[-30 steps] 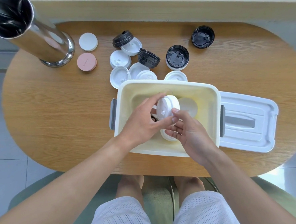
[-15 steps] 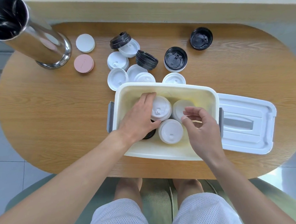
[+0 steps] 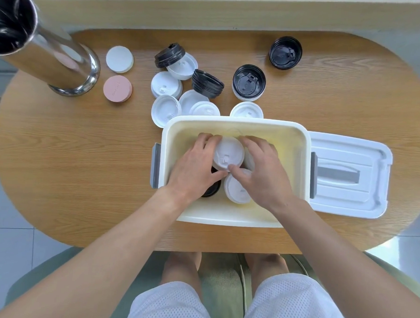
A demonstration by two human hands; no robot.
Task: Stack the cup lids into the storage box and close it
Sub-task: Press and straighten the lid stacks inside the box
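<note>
At the far left of the wooden table (image 3: 70, 166) stands a tall steel cylinder (image 3: 39, 50), with a white disc (image 3: 119, 59) and a pink disc (image 3: 117, 88) just beside it. Loose cup lids lie beyond the box: a white cluster (image 3: 166, 108), a stack of black lids (image 3: 207, 83), and a black lid (image 3: 285, 52) farther right.

The left forearm reaches in from the lower left, and the left hand (image 3: 194, 167) is down inside the open storage box (image 3: 300, 139), fingers curved round the left edge of a white lid (image 3: 228, 152), thumb at its near edge. The right hand (image 3: 264, 174) comes in from the lower right and cups the same lid's right side, its thumb meeting the left thumb. So both hands hold this lid between them, inside the box, above a second white lid (image 3: 236, 189) and a partly hidden black lid (image 3: 211, 190).

The box cover (image 3: 349, 178) lies flat on the table, touching the box's right side.
</note>
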